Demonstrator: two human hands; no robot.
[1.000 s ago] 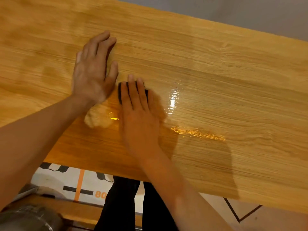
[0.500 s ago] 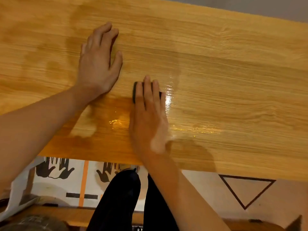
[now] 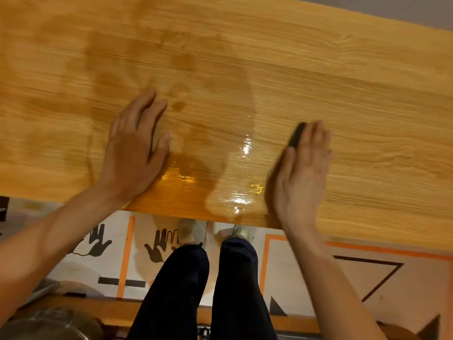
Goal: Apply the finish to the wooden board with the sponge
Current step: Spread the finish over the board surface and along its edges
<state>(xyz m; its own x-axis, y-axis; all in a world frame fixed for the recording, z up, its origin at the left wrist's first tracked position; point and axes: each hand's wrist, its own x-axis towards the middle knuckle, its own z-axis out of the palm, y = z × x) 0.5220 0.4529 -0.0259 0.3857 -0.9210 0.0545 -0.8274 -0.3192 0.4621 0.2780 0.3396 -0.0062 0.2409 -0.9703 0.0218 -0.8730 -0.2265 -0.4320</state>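
the wooden board (image 3: 318,77) fills the upper two thirds of the frame, grain running side to side, its near edge slanting down toward the right. the left hand (image 3: 133,153) lies flat on it left of centre, palm down, fingers straight and close together, thumb out to the right. the right hand (image 3: 302,173) is right of centre, fingers straight and together, pressing down on the dark sponge (image 3: 296,137); only a black sliver of the sponge shows, sticking out from under the fingers on their left side. the hand itself is blurred. between the two hands sits a wet patch of finish (image 3: 235,192), glossy with bright glints, reaching down to the near edge of the board. darker, duller stained areas spread across the upper left of the board. below the board, at bottom centre, the person's dark trousers (image 3: 203,290) and pale shoes (image 3: 241,233) stand on floor sheets (image 3: 137,246) printed with black hand shapes, orange lines and a dark triangle outline at lower right.
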